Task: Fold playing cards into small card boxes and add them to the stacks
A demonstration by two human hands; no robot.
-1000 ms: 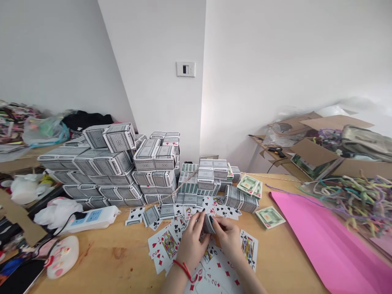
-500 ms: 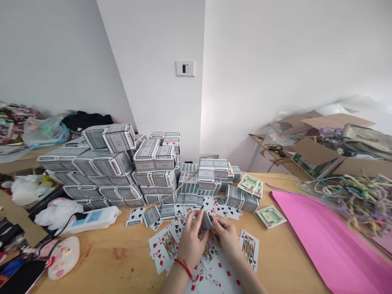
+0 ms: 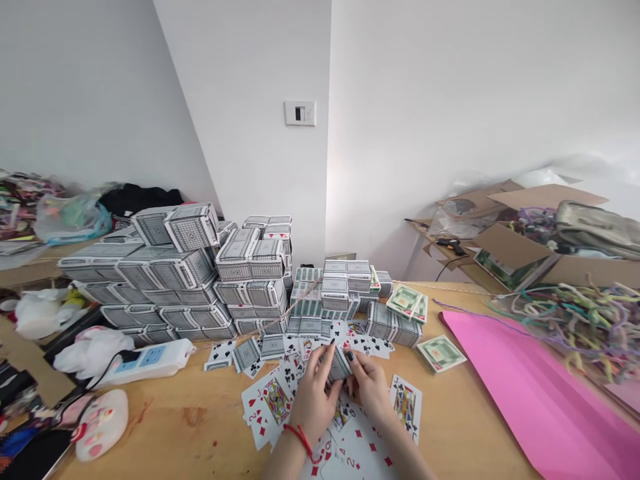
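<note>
Between both hands is a playing card (image 3: 339, 366) with a grey patterned back; whether it is one card or more, I cannot tell. My left hand (image 3: 316, 387), a red string round its wrist, grips the left edge with fingers and thumb. My right hand (image 3: 369, 387), with dark nails, pinches the right edge. Loose playing cards (image 3: 357, 437) lie face up under and around the hands. A jack of clubs (image 3: 405, 407) rests right of my right wrist. Face-down cards (image 3: 247, 353) lie to the left. Blocks built from folded cards (image 3: 335, 293) stand just behind.
A tall stack of card blocks (image 3: 165, 270) fills the back left. Green card boxes (image 3: 441, 353) lie at the right beside a pink sheet (image 3: 505, 380). A power strip (image 3: 150, 362) sits on the left. Coloured pipe cleaners (image 3: 590, 327) and an open carton (image 3: 575, 267) are far right.
The held card looked curved and tipped before; now its patterned back shows flatter and larger. My right fingers have shifted slightly up along its edge.
</note>
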